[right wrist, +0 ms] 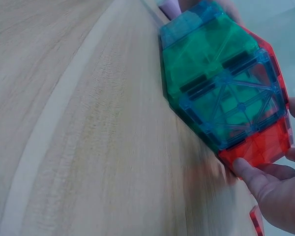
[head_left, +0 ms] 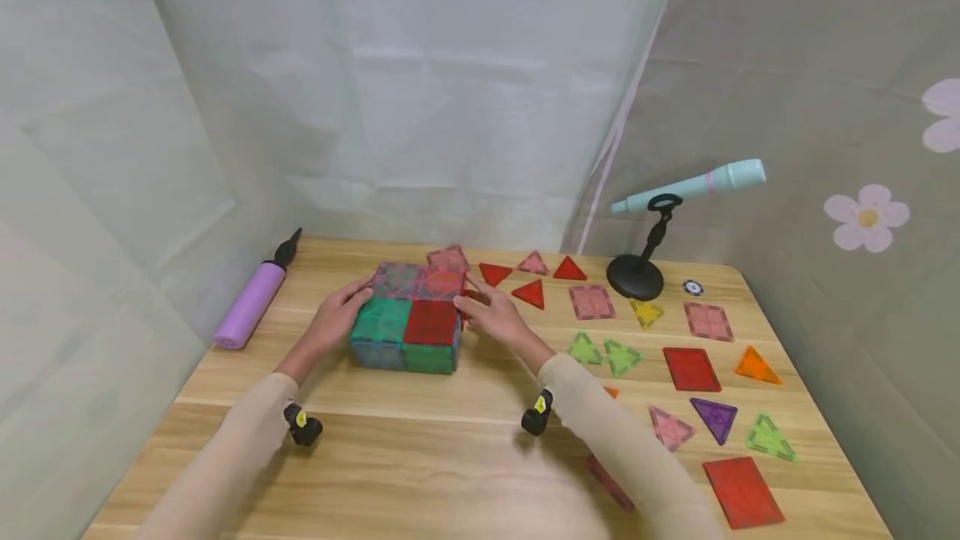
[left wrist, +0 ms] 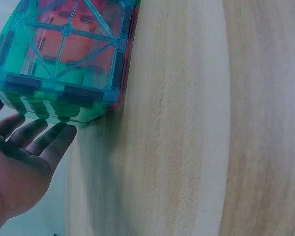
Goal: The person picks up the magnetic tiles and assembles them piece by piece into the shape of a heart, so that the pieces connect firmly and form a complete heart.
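A low box of see-through magnetic tiles (head_left: 406, 323) stands left of the table's middle, with green, red and pink tiles on top and blue and green ones in front. My left hand (head_left: 339, 319) is at its left side; in the left wrist view, nearly straight fingers (left wrist: 51, 142) touch the green side wall. On the box's right, my right hand (head_left: 495, 313) grips the back corner. In the right wrist view, its thumb presses a red tile (right wrist: 260, 146) beside a blue tile (right wrist: 231, 101), with the other fingers round the far edge.
Loose tiles lie over the table's right half, among them a red square (head_left: 742, 492), a purple triangle (head_left: 715, 419) and a pink square (head_left: 707, 321). A black stand (head_left: 636, 276) carries a pale blue tube (head_left: 690, 187). At left lies a purple hand pump (head_left: 252, 304).
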`<state>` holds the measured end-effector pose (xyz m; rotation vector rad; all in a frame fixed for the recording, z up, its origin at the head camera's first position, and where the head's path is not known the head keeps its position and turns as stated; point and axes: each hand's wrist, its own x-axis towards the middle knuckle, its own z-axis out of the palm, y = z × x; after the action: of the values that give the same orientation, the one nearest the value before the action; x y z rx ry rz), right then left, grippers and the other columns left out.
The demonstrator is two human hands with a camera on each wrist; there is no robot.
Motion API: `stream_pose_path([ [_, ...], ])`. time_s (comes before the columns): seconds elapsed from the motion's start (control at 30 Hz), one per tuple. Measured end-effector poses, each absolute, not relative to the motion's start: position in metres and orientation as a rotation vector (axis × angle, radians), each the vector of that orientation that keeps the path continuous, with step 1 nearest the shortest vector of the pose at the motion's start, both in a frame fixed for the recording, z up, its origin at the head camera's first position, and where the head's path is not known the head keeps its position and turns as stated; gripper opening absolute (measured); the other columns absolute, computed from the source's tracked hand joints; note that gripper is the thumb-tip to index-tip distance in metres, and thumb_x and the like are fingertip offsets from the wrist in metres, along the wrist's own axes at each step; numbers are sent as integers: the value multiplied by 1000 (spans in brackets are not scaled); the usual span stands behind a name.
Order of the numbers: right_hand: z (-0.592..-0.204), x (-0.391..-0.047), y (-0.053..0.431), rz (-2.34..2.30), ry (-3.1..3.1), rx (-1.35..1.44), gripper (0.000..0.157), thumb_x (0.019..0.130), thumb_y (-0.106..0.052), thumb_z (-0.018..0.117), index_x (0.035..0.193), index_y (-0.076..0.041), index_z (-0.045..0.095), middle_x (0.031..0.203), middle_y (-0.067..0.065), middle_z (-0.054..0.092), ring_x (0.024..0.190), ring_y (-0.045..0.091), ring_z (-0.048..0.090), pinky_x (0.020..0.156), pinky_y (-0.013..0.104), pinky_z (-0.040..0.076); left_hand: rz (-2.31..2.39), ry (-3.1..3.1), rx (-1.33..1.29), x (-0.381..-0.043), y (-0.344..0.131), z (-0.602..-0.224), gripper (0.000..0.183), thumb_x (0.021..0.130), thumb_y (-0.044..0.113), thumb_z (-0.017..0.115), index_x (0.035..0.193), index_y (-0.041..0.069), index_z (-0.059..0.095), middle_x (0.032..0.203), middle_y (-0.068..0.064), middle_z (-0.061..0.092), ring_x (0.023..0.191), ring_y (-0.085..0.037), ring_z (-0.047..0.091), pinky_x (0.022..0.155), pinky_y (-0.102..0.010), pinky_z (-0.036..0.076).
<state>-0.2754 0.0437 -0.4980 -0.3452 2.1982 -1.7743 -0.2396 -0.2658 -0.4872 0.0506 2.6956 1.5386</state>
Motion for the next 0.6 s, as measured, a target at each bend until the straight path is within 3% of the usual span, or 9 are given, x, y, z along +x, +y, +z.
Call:
stream_pose_path([
  [0.2, -496, -275, 48, -1756, 2212, -354, 67, 99, -44, 66, 158, -28, 39, 150, 14, 53, 110, 24, 71, 91, 45, 58, 1521, 2695, 97, -243, -264, -484, 63, 110, 46, 39, 158, 6, 36, 162, -21, 33, 152, -41, 25, 121, -60, 22],
  [0.37, -491, -270, 60, -1768, 2225, -396, 61, 102, -35, 64, 157, -19, 43, 151, 20, 51, 118, 31, 67, 93, 48, 57, 1554, 2709, 103, -242, -260, -473, 61, 109, 46, 42, 152, 3, 45, 153, -23, 45, 144, -40, 39, 117, -59, 30],
  [0.5, -484, -264, 75, -1771, 2234, -427, 56, 104, -28, 62, 154, -12, 46, 150, 23, 50, 126, 33, 62, 96, 51, 55, 1545, 2800, 125, -234, -252, -463, 50, 109, 34, 48, 145, 0, 50, 148, -26, 49, 140, -44, 42, 114, -61, 34],
  [0.6, -479, -255, 89, -1735, 2267, -427, 52, 103, -27, 63, 152, -14, 50, 149, 22, 52, 126, 32, 62, 97, 52, 54, 1491, 2936, 220, -224, -237, -455, 42, 107, 25, 54, 140, -2, 54, 146, -26, 52, 139, -45, 44, 112, -62, 36],
])
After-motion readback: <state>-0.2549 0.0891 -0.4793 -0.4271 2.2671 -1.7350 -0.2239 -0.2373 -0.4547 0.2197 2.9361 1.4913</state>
